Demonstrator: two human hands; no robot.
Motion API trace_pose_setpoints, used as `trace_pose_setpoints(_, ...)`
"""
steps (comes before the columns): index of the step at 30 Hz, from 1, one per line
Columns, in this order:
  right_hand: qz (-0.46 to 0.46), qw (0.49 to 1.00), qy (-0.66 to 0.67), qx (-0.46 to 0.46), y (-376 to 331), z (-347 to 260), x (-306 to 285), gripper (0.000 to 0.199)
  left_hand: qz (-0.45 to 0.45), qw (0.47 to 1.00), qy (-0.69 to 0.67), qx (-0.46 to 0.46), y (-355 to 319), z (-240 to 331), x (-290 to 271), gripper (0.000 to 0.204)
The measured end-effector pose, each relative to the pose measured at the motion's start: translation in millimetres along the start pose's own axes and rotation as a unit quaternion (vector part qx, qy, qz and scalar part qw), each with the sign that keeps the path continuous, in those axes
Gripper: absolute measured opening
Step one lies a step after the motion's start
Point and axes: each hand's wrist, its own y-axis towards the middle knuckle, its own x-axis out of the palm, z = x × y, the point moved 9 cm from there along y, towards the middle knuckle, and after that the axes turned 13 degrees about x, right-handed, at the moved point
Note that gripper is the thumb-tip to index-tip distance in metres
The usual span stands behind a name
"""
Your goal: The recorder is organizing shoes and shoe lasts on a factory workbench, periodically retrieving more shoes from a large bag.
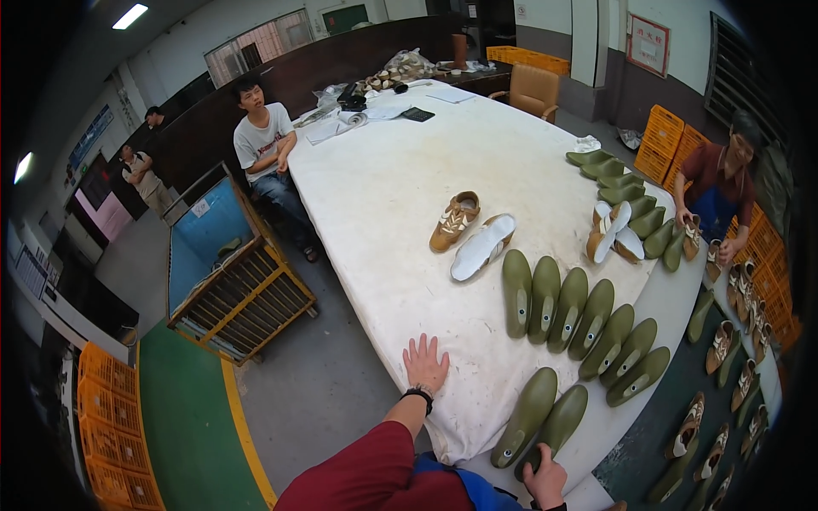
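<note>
My left hand (424, 364) lies flat on the white cloth of the table (366, 247), fingers spread, holding nothing. Close to my body, my right hand (545, 479) is closed round the near end of a green shoe last (566, 419). A second green shoe last (527, 413) lies right beside it. Beyond them runs a slanting row of several green shoe lasts (571, 308). Farther up the table are a brown sneaker (456, 220) standing upright and another shoe (483, 247) turned white sole up.
More shoes (612, 230) and green lasts (609, 175) line the right edge. A co-worker (720, 179) handles shoes there, near a rack of shoes (724, 375). Someone sits (264, 140) at the left edge, by a blue-lined cart (226, 264). Orange crates (111, 426) stand lower left.
</note>
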Motion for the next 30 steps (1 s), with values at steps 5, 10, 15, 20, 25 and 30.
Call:
trace_pose_setpoints(5,0.015,1.0,-0.017,-0.005,1.7,-2.5,0.0,0.047,0.002,1.0,0.0,0.0,0.2,-1.2,-1.7,0.051)
trace_pose_setpoints(10,0.0,1.0,0.022,-0.016,1.9,0.3,5.0,0.045,0.015,1.0,-0.007,-0.001,3.6,-3.0,-4.7,0.051)
trace_pose_setpoints(15,-0.016,1.0,0.017,0.002,-1.0,-1.1,0.9,0.045,0.007,1.0,-0.015,-0.012,1.1,-3.7,-4.7,0.051)
trace_pose_setpoints(20,-0.027,0.999,0.032,0.015,-7.8,4.9,-0.8,0.046,0.01,1.0,0.0,-0.006,-6.5,1.1,-7.4,0.051)
trace_pose_setpoints(25,0.036,0.999,0.012,0.029,-20.2,24.1,-0.6,0.048,0.0,0.999,-0.01,0.039,-6.6,16.0,0.1,0.051)
trace_pose_setpoints(30,0.009,0.967,0.251,0.048,-6.1,40.6,-26.8,0.04,-0.004,0.999,0.028,0.033,3.0,0.8,0.4,0.049)
